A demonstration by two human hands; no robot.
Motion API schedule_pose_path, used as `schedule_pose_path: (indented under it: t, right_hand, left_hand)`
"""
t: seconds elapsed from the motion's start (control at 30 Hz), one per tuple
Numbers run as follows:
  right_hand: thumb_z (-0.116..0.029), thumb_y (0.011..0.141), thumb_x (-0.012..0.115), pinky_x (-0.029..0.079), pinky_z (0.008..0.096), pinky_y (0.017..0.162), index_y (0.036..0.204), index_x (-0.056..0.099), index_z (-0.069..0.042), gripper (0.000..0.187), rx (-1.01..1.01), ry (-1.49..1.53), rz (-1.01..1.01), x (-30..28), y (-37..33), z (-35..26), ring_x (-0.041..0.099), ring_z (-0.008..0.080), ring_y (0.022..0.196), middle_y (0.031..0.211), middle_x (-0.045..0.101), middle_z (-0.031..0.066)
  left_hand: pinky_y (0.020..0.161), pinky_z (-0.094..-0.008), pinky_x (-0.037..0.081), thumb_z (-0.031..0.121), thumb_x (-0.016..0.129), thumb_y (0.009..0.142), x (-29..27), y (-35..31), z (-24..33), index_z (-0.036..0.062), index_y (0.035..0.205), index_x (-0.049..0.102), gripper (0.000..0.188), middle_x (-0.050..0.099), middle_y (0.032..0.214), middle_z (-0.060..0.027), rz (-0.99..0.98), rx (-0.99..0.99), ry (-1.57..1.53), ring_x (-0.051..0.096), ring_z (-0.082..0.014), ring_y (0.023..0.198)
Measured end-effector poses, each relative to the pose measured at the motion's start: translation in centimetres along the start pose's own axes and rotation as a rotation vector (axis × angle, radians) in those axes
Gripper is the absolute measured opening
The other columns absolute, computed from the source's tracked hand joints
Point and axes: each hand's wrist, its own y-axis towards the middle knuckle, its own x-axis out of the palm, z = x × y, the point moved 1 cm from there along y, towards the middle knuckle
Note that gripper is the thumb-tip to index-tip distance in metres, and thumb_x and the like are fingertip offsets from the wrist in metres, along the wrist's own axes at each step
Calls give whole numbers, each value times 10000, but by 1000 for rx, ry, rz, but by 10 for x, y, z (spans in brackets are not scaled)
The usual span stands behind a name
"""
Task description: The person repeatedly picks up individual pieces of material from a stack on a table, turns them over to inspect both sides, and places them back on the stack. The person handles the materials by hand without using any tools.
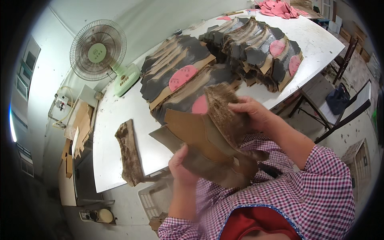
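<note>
**Brown cut pieces held over the table edge**

The brown leather piece is flat, curved at its edges, tan on its upper face, tilted and held in the air above the near table edge. A furry brown lining piece stands against it, shaggy side showing, rising behind the tan panel's upper edge.

Bright, even light with glare on the white desk; fisheye bending and dark corners; near hands slightly motion-blurred.
</note>
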Motion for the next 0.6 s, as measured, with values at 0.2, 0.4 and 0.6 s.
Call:
schedule_pose_path:
  t: [0.2, 0.4, 0.6]
  right_hand:
    - [-142, 865, 662, 505, 252, 765, 1128, 658, 29, 314, -104, -451, 2, -2, 16, 45, 617, 87, 858, 981, 685, 55]
    - [-165, 933, 627, 484, 234, 796, 1143, 623, 21, 281, -204, -633, 56, -2, 18, 40, 605, 98, 874, 1025, 669, 34]
    - [-37, 819, 703, 508, 308, 743, 1004, 627, 2, 204, -976, -1143, 206, 37, -56, 13, 623, 247, 860, 922, 619, 129]
  left_hand:
    - [1077, -457, 373, 179, 604, 809, 7, -3, -31, -26, 1387, 384, 651, 493, 1358, -181, 92, -64, 51, 478, -347, 1258]
    - [1081, -468, 367, 189, 478, 914, 10, -10, -18, -18, 1382, 399, 518, 485, 1379, -164, 178, 23, 21, 472, -332, 1268]
    - [1084, -500, 357, 186, 405, 960, 9, -13, -10, -9, 1376, 414, 460, 475, 1396, -167, 88, 133, -148, 462, -341, 1278]
